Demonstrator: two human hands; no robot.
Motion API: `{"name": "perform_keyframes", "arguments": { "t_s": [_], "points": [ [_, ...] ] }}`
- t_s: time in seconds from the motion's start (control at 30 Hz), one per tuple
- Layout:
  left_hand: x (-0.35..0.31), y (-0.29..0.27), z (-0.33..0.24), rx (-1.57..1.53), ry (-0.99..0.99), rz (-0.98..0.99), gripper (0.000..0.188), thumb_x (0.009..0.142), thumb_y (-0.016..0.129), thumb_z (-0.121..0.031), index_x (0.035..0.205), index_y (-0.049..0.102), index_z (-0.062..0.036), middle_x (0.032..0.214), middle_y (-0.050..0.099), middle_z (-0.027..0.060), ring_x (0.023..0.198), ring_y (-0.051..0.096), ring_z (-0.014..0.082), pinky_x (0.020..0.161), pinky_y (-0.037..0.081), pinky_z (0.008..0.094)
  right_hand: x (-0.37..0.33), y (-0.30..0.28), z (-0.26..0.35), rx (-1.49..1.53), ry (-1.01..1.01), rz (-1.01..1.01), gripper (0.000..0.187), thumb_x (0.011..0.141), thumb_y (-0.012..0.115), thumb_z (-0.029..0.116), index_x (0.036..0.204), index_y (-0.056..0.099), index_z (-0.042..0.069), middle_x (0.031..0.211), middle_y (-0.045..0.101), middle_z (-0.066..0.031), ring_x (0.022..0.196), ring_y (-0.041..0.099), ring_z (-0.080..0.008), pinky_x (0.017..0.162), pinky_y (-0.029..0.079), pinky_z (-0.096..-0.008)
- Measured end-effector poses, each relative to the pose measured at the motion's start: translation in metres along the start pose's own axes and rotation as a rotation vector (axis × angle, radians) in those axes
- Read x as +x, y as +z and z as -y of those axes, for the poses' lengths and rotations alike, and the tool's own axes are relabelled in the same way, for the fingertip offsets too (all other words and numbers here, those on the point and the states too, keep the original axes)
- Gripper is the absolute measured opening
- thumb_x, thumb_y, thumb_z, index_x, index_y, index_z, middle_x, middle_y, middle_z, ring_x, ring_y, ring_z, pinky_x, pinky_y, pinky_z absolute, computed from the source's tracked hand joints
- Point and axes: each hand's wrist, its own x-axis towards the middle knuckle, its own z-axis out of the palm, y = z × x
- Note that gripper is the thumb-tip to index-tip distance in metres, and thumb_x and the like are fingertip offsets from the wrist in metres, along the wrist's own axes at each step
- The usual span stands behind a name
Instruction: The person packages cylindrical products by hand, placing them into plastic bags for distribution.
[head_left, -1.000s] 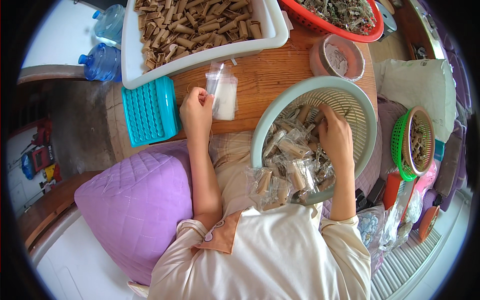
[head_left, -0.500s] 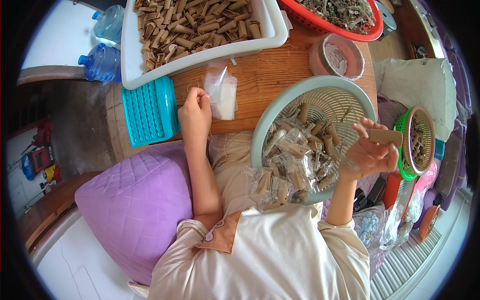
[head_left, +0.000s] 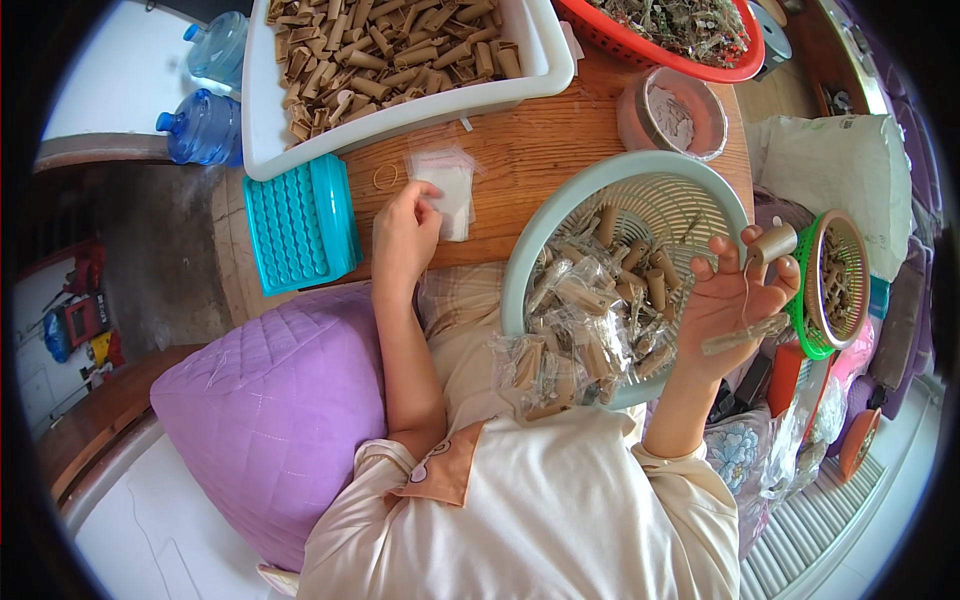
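Observation:
My right hand is raised over the right side of the grey-green basket. It grips a short brown cardboard tube at the fingertips, its open end turned up to the right. From the tube hangs a thin thread, and a small greyish-brown bundle lies across the palm. My left hand rests on the table, thumb and fingers closed at the left edge of a stack of clear plastic bags. In the basket lie several tubes and clear-wrapped packets.
A white tub of brown tubes stands at the back, beside a turquoise plastic box. A red basket, a pinkish bowl and a yellow rubber band are on the table. A green basket stands far right.
My left hand has moved slightly right and nearer, from the upper left edge of the bags. In my right hand the tube has tipped up, and the thread and bundle now show.

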Motion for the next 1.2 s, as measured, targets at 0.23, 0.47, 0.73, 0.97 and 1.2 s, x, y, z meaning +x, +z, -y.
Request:
{"name": "perform_keyframes", "arguments": {
  "t_s": [0.23,0.47,0.73,0.97,1.2],
  "points": [
    [-0.009,-0.015,-0.015,-0.192,0.154,0.117,0.011,0.08,0.055,-0.007,0.088,0.061,-0.0016,0.071,0.059,0.0095,0.066,0.058,0.0154,0.06,0.044,0.0273,0.007,0.003,-0.005,0.069,0.023,-0.153,0.023,0.088,0.052,0.017,0.104,0.036,0.013,0.103,0.05,-0.0149,0.082,0.059,-0.0257,0.062,0.055,-0.0302],
    [-0.049,-0.037,-0.061,-1.117,0.39,0.866,0.032,0.08,0.064,-0.014,0.105,0.055,0.0025,0.075,0.065,0.0062,0.068,0.062,0.0108,0.062,0.049,0.0238,0.004,0.025,-0.011,0.039,0.112,-0.176,0.019,0.088,0.048,0.007,0.099,0.034,0.014,0.099,0.049,-0.014,0.068,0.058,-0.0209,0.054,0.05,-0.0258],
    [-0.094,-0.005,-0.116,-0.761,0.464,0.392,0.039,0.078,0.066,-0.012,0.112,0.051,-0.0017,0.078,0.065,0.009,0.075,0.064,0.0148,0.063,0.05,0.0235,-0.012,0.069,-0.037,-0.072,0.152,-0.126,0.028,0.086,0.051,0.004,0.099,0.028,0.013,0.098,0.046,-0.0132,0.064,0.056,-0.0163,0.053,0.049,-0.0259],
    [-0.083,-0.015,-0.111,-0.584,0.5,0.046,0.011,0.077,0.063,-0.007,0.087,0.062,-0.0065,0.072,0.062,0.0063,0.057,0.06,0.0164,0.049,0.045,0.0253,-0.012,0.06,-0.036,-0.382,0.325,0.106,0.029,0.085,0.047,-0.004,0.1,0.026,0.008,0.093,0.048,-0.0099,0.076,0.056,-0.0129,0.067,0.048,-0.0244],
    [-0.066,-0.04,-0.089,-0.381,0.537,0.036,0.011,0.075,0.064,-0.006,0.086,0.062,-0.0069,0.067,0.06,0.0064,0.053,0.057,0.0159,0.046,0.042,0.0259,-0.004,0.041,-0.014,-0.425,0.683,0.382,0.029,0.087,0.039,-0.004,0.112,0.028,0.004,0.095,0.053,-0.0143,0.078,0.055,-0.0133,0.071,0.048,-0.0259]
  ]
}}
